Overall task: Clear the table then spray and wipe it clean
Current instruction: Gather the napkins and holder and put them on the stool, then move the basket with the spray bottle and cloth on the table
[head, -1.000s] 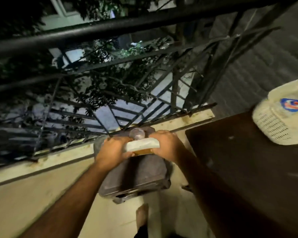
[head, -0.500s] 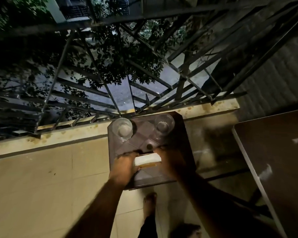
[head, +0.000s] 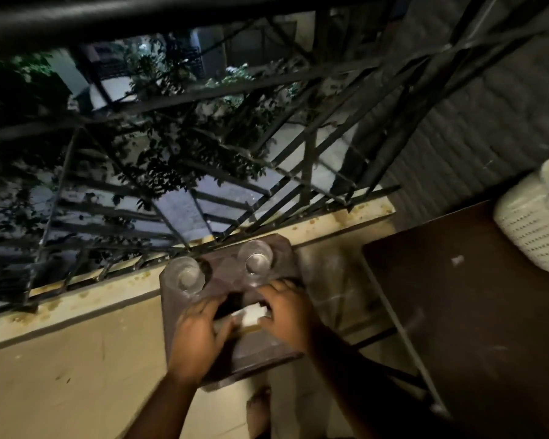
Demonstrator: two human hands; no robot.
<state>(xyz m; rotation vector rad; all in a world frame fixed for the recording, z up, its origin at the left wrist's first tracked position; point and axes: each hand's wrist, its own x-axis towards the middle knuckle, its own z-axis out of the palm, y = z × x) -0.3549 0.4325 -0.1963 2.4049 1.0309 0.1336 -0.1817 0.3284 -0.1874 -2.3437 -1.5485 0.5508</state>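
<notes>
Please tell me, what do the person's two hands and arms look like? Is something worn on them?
The left hand and right hand are bare: no gloves, rings or watch visible. Both forearms are uncovered, without sleeves, as far as the dim frame shows.

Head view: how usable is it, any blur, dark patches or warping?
Head view: dim night lighting; both hands, left hand and right hand, motion-blurred over the small white block; two clear glasses readable on the dark brown stool; dark brown table in shadow; black metal railing bowed by the wide lens.
</notes>
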